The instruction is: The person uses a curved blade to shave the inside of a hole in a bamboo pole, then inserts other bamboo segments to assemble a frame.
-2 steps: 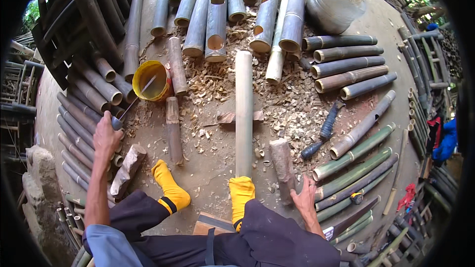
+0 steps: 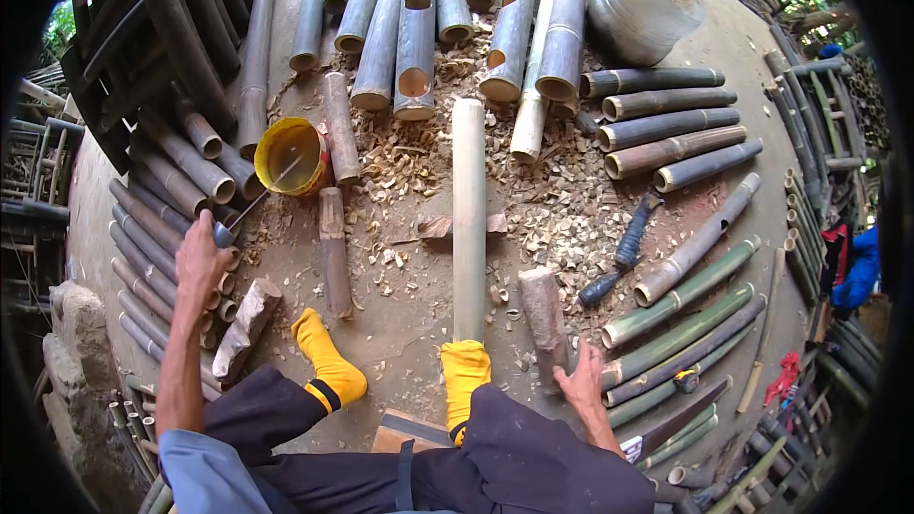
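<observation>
My left hand (image 2: 200, 257) is closed round the dark handle of a long thin blade (image 2: 249, 213). The blade slants up to the yellow bucket (image 2: 293, 158), and a pale streak shows inside it, too blurred to tell how far it reaches. My right hand (image 2: 581, 379) has its fingers apart beside the lower end of a short thick log (image 2: 544, 324); whether it touches the log I cannot tell. Between my feet and the far shavings lies a pale, scraped bamboo tube (image 2: 468, 219), resting across a wood block (image 2: 434, 227). My right yellow-socked foot (image 2: 465, 373) is at its near end.
Dark bamboo tubes (image 2: 685, 124) lie at the right, with green ones (image 2: 681, 295) nearer. Cut tubes with holes (image 2: 416, 38) line the far side. A black-wrapped tool (image 2: 628, 247) lies among wood shavings (image 2: 562, 209). A saw (image 2: 681, 419) rests near my right forearm.
My left hand has shifted slightly left and down with the blade, and the streak in the bucket looks fainter. My right hand has moved slightly left.
</observation>
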